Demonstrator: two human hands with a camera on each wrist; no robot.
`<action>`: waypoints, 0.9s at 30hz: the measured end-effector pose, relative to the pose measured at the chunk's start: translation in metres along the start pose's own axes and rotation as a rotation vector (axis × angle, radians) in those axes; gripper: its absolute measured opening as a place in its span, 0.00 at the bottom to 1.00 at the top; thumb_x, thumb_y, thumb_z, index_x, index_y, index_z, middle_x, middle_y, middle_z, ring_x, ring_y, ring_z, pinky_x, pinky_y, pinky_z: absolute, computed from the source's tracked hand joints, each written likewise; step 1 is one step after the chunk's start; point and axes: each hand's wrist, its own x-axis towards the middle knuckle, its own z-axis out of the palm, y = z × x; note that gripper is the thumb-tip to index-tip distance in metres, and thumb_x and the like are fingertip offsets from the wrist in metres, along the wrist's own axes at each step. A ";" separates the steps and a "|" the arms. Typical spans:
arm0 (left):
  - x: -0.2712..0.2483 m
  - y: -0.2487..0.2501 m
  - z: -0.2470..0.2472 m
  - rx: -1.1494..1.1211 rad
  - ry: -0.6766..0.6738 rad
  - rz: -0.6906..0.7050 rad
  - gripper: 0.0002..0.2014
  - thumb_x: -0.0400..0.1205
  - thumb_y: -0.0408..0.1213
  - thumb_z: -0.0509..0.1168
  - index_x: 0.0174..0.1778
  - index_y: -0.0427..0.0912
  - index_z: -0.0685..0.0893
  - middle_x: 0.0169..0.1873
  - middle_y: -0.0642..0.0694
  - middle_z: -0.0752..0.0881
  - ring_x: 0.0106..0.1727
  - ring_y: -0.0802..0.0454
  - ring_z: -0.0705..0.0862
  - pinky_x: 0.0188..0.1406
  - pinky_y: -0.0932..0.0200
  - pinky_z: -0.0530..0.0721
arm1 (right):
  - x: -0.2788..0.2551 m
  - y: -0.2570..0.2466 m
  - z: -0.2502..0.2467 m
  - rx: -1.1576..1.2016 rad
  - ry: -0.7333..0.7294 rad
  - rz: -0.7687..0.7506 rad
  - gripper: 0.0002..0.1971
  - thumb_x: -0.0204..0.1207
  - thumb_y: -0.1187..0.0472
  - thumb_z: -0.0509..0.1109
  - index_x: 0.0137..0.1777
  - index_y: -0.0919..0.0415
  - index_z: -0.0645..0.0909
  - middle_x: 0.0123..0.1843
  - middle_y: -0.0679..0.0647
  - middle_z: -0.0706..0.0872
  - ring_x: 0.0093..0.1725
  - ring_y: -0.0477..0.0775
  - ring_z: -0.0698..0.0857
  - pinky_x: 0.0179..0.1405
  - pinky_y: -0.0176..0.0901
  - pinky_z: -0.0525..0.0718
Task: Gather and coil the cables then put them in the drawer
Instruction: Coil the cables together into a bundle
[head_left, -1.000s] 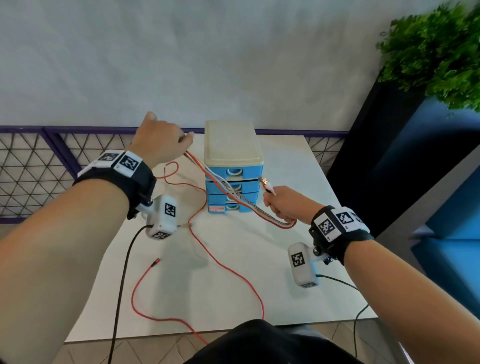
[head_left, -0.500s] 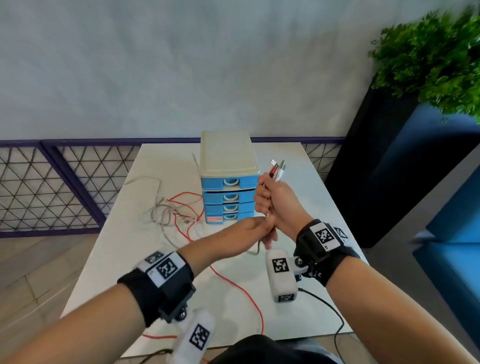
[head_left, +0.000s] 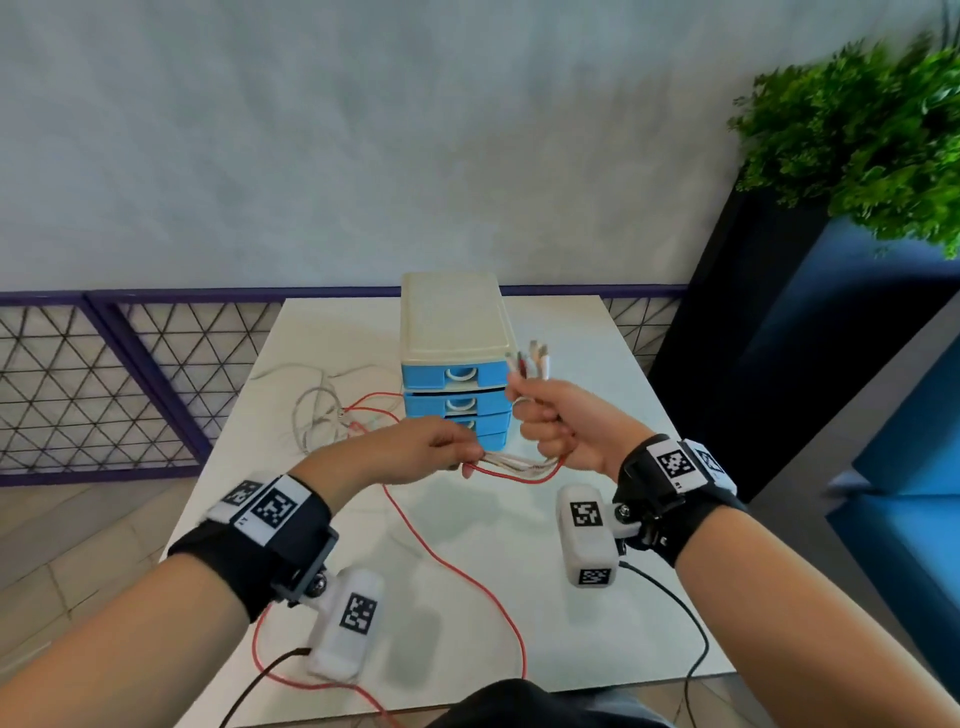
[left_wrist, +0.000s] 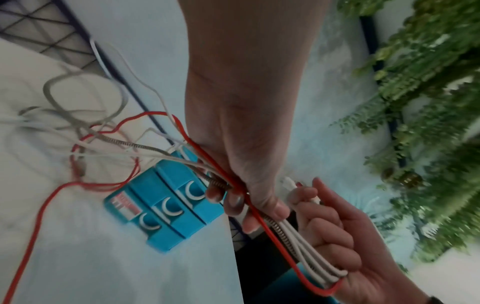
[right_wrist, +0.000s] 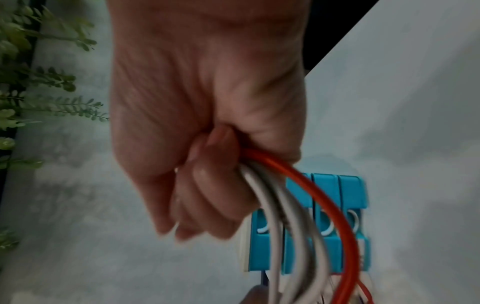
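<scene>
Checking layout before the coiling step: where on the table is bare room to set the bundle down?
Bare: the table right of the drawer unit, and the patch under the right hand. Crowded: loose cables left of the unit; the red cable crosses the near middle.

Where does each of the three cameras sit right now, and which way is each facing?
Head: worn on the head, looking forward and down at the white table; both forearms, left hand and right hand show.
Left wrist: looks along the left hand at the bundle of red and white cables; the right hand shows too.
Right wrist: looks along the right hand, fisted round the bundle.
All three share the blue plastic drawer unit.
</scene>
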 end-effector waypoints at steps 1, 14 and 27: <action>0.001 0.002 -0.003 0.117 -0.013 0.001 0.15 0.82 0.56 0.57 0.36 0.55 0.82 0.31 0.56 0.80 0.37 0.54 0.78 0.44 0.52 0.79 | -0.002 0.002 0.003 -0.082 -0.052 0.044 0.12 0.86 0.54 0.59 0.41 0.56 0.74 0.20 0.42 0.62 0.14 0.38 0.57 0.11 0.28 0.50; 0.001 0.030 -0.026 0.469 -0.043 0.020 0.10 0.82 0.49 0.62 0.39 0.51 0.83 0.33 0.55 0.82 0.40 0.54 0.80 0.42 0.54 0.79 | 0.005 0.022 0.028 -0.230 -0.070 -0.039 0.17 0.84 0.48 0.61 0.67 0.54 0.80 0.52 0.64 0.89 0.52 0.59 0.90 0.48 0.51 0.83; 0.021 0.018 -0.036 0.380 0.077 -0.210 0.33 0.61 0.76 0.63 0.27 0.45 0.83 0.24 0.50 0.79 0.26 0.53 0.73 0.31 0.54 0.70 | 0.008 0.022 0.018 -0.400 -0.069 -0.058 0.16 0.87 0.47 0.54 0.44 0.55 0.77 0.34 0.57 0.79 0.19 0.43 0.65 0.21 0.34 0.66</action>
